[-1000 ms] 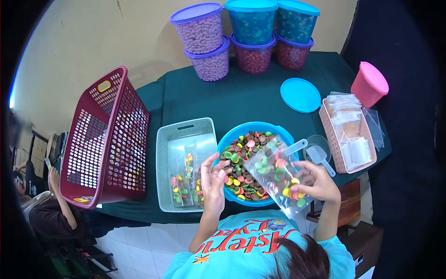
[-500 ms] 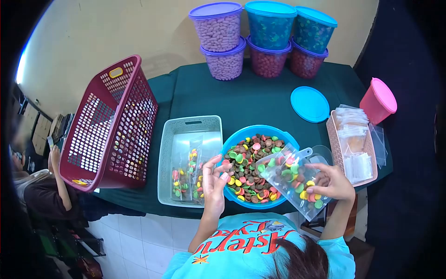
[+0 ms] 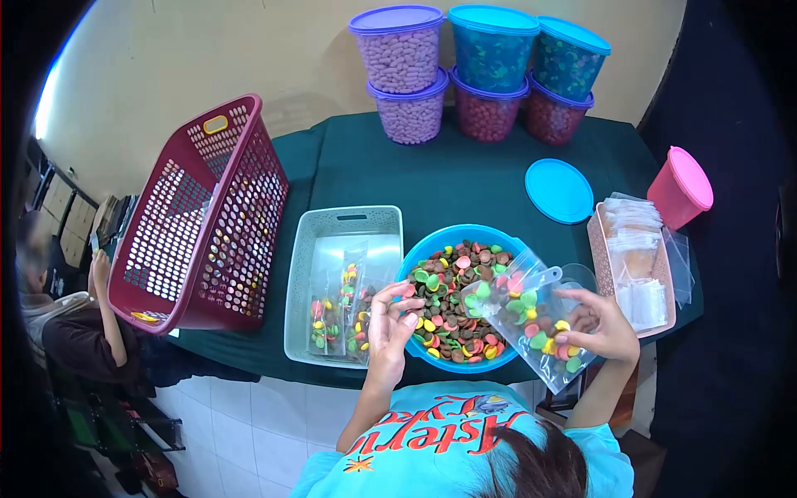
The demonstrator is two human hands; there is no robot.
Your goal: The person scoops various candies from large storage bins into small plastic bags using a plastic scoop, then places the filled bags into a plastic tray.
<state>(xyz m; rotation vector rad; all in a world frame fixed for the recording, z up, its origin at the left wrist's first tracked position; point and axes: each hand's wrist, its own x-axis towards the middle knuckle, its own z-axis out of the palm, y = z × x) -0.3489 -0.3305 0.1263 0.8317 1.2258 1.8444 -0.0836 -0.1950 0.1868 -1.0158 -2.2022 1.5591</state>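
The left hand (image 3: 387,334) curls its fingers at the bowl's (image 3: 465,231) eight-o'clock rim, their grip hard to make out, while the bag (image 3: 531,319) slants over four o'clock, its right side pinched between the right hand's (image 3: 610,326) thumb and fingers.

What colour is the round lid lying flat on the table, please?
The round lid is bright blue, seen best in the head view.
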